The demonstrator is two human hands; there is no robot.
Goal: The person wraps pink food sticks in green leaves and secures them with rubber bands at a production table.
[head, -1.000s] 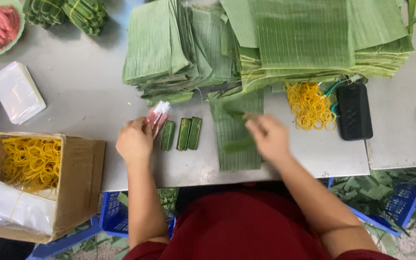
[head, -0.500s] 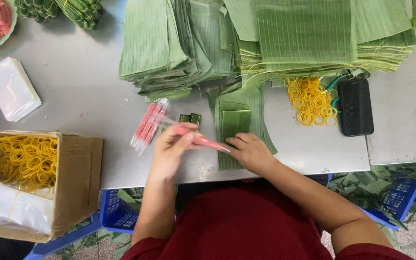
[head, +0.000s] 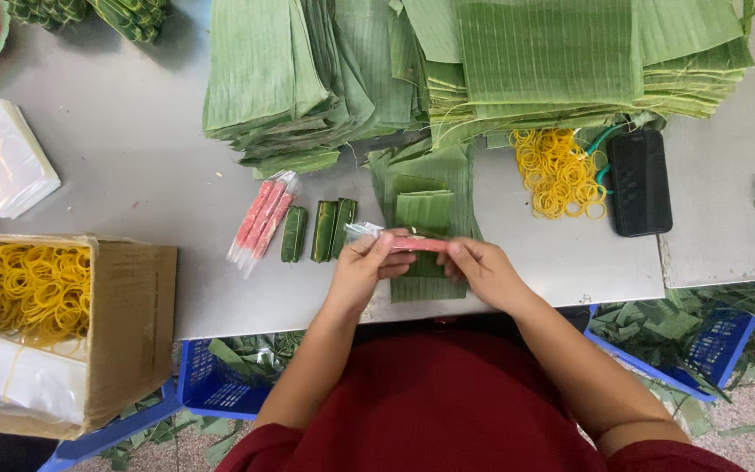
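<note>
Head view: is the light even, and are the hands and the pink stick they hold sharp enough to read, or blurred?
Head view: soft, even light, faint shadows under the banana leaf stacks; left hand, right hand and pink wrapped stick slightly soft but legible; mild glare on the clear wrapper end; straight edges bend little.

A grey bench (head: 133, 166) carries stacks of cut banana leaves (head: 474, 61) along its far side, a loose heap of yellow rubber bands (head: 557, 170) beside a black phone (head: 640, 182), three small green leaf-wrapped rolls (head: 318, 232), a few pink sticks in clear wrappers (head: 262, 218), a white packet (head: 3, 157) at the left, and a flat leaf strip (head: 425, 205) near the front edge
</note>
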